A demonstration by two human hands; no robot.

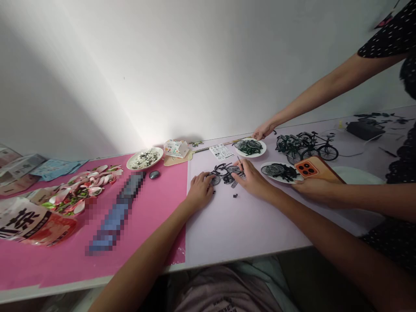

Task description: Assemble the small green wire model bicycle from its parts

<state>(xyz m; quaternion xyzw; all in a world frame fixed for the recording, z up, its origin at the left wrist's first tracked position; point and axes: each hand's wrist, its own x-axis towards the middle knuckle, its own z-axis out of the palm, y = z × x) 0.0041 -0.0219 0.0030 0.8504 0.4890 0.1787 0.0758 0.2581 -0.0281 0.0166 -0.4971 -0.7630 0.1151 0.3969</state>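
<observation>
A small dark model bicycle [224, 170] lies on its side on the pale tabletop between my hands. My left hand [199, 190] rests at its left end, bent fingers on a wheel [215, 179]. On the right, my right hand [251, 177] pinches a thin dark rod [240, 163], pointing up from the fingers, above the bicycle's other wheel. I cannot make out the rod's kind. Small black pieces [235, 196] lie in front of the bicycle. Just behind stands a white plate [264, 151] of dark wheels and parts; another plate [276, 179] is right of my right hand.
A co-worker's hand [264, 131] touches the rear plate; their other hand [313, 190] holds an orange phone [316, 169]. Assembled model bicycles [320, 147] stand at right. A printed sheet [221, 151] lies behind. Left are a computer mouse [154, 174] and a plate [160, 151] of pale pieces.
</observation>
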